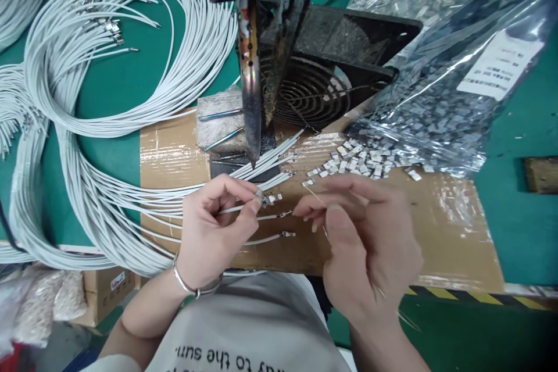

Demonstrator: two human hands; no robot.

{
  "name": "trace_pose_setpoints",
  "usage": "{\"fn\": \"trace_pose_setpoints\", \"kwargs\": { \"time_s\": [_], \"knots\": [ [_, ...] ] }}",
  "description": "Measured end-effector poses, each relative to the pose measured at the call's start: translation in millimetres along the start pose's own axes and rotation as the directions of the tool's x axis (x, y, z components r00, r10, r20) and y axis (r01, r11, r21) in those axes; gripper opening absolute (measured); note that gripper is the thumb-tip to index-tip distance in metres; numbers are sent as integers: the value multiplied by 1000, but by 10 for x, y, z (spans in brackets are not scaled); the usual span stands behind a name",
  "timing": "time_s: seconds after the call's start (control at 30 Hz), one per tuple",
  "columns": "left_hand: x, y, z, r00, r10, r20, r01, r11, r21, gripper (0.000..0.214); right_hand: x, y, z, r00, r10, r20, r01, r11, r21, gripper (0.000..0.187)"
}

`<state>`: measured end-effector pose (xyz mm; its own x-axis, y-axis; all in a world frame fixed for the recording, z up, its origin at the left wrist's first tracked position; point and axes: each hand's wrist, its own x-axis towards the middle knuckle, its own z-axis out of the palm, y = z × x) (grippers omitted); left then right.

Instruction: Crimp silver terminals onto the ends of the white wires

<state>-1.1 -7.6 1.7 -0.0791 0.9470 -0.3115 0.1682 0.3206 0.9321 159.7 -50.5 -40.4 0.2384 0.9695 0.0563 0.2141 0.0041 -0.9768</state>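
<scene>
My left hand (220,221) is closed, thumb and forefinger pinching the end of a white cable. A small metal connector piece (271,199) shows just past those fingertips. My right hand (366,238), partly smeared by motion, holds a thin solder wire (314,195) whose free end points up and left. Above the left fingers a soldering iron (251,81) hangs in a mount, its tip pointing down. White cables (161,192) lie beneath the left hand. Two cable ends with small terminals (286,235) lie between the hands.
Loose small metal pieces (361,158) spread over the cardboard (449,226) beside an open plastic bag (440,99) of more. A black fan with a wire guard (311,93) stands behind the iron. A stained sponge block (221,122) bears metal rods. Cable bundles (108,122) fill the left side.
</scene>
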Motion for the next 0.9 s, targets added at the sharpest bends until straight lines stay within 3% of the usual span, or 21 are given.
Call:
{"fn": "trace_pose_setpoints", "kwargs": {
  "time_s": [0.07,0.2,0.47,0.9],
  "knots": [
    [26,3,-6,1000,-3,-13,3,1000,-2,13,33,-7,6,999,-53,-10,53,999,-11,12],
    [68,24,-14,999,-4,-44,3,1000,-15,13,133,-74,33,988,-142,60,142,990,6,19],
    [117,55,-36,996,20,-91,-25,998,-59,11,170,-168,145,993,-82,83,67,984,162,24],
    [184,78,-31,989,68,-131,-74,996,-43,12,261,-183,237,998,-53,43,42,976,213,26]
  ]
}}
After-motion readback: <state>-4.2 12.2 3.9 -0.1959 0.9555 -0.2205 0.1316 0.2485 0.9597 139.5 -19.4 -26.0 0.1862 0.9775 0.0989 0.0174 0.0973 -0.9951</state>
